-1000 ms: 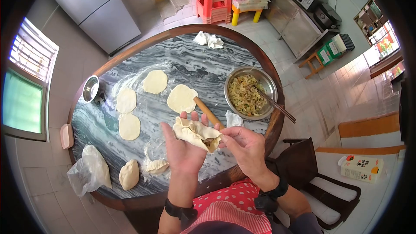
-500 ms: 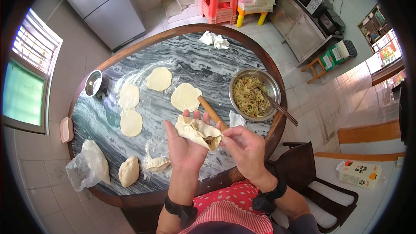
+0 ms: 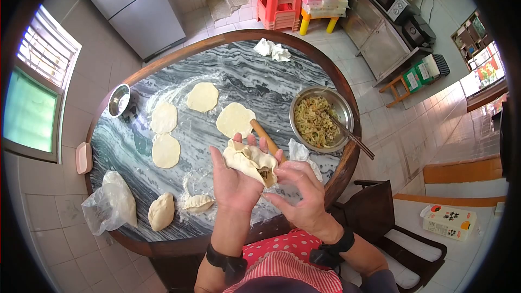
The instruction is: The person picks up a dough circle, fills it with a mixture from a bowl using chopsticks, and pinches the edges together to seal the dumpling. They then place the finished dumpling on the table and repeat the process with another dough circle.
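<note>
The filled dumpling (image 3: 251,161) lies cupped in the left hand (image 3: 233,182) above the table's (image 3: 244,70) near edge, fingers spread beneath as support. The right hand (image 3: 297,192), at 3 o'clock, pinches its open end shut; the filling bowl (image 3: 319,119) sits at 1 o'clock, within reach.

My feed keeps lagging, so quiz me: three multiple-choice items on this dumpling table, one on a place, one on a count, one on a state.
1. Where is the round steel bowl of shredded filling?
A. by the table's right rim
B. on the red stool
C. by the window

2. How many flat round dough wrappers lie on the grey marble table?
A. two
B. four
C. seven

3. The pale filled dumpling held in the left hand is:
A. sealed all round
B. still a flat disc
C. open at one end

Answers: 1 A, it sits at the right rim. 2 B, four discs lie there. 3 C, filling shows near the right hand.
</note>
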The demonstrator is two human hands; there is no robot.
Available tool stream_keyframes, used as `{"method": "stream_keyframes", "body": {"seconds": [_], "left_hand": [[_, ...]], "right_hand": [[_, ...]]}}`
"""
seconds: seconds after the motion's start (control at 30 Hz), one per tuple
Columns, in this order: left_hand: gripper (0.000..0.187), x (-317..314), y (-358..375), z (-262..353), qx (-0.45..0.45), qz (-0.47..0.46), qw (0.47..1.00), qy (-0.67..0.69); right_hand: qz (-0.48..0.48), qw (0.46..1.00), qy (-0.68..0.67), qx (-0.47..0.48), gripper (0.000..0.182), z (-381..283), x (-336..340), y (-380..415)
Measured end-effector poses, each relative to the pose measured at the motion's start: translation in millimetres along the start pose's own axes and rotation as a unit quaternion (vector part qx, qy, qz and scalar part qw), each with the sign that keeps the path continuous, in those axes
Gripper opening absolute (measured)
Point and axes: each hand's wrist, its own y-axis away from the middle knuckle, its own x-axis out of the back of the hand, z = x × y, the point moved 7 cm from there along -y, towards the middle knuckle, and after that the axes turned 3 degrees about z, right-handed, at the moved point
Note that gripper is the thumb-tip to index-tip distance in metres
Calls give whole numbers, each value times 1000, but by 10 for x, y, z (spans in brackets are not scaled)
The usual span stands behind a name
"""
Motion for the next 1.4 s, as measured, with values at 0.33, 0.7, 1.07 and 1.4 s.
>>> {"method": "stream_keyframes", "body": {"seconds": [0.33, 0.7, 1.07, 1.4], "left_hand": [[60, -62, 26, 0, -20, 43, 999, 4], [58, -121, 39, 0, -18, 22, 999, 17], [58, -220, 65, -20, -9, -12, 999, 31], [58, -227, 105, -16, -13, -45, 999, 17]], "right_hand": [[31, 996, 54, 59, 44, -37, -17, -20], [63, 991, 78, 90, 28, -17, 26, -46], [38, 999, -17, -20, 33, -84, 53, -151], [21, 993, 84, 78, 28, -148, 27, -169]]}}
